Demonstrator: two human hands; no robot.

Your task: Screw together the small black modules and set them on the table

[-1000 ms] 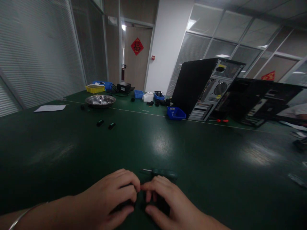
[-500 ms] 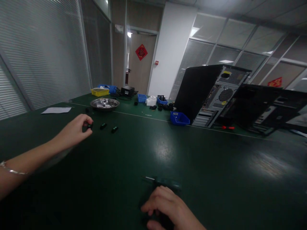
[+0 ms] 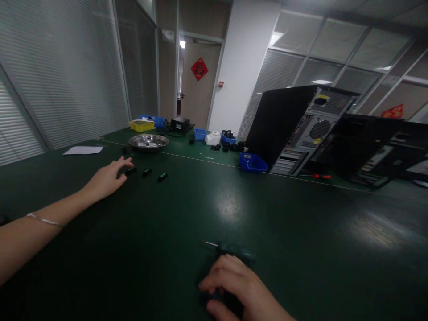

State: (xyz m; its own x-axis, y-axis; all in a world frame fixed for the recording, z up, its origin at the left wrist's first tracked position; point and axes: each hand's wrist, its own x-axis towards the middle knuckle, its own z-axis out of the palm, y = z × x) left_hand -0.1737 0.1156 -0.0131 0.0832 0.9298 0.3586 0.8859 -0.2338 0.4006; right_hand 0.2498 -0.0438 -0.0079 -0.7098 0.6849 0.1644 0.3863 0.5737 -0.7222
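Observation:
My left hand (image 3: 107,177) reaches out over the left of the table, fingers spread, its tips beside a small black block-like piece (image 3: 131,170). To the right of that piece lie two similar ones, a black piece (image 3: 147,172) and another black piece (image 3: 162,177), both with greenish marks on top. My right hand (image 3: 230,281) rests low in the view, fingers loosely curved with a gap between thumb and forefinger; its palm side is in dark shadow. Just beyond its knuckles a screwdriver (image 3: 236,250) with a dark green handle lies on the table, shaft pointing left.
A metal bowl (image 3: 149,142) with small things in it stands behind the black pieces. A paper sheet (image 3: 83,150) lies at left. Farther back are a yellow tray (image 3: 142,126), a blue bin (image 3: 253,163), a computer tower (image 3: 284,129) and a red-handled tool (image 3: 322,176).
My left hand has opened from a pinch and let go of a small black piece, which now lies in line with the other two. My right hand has barely moved.

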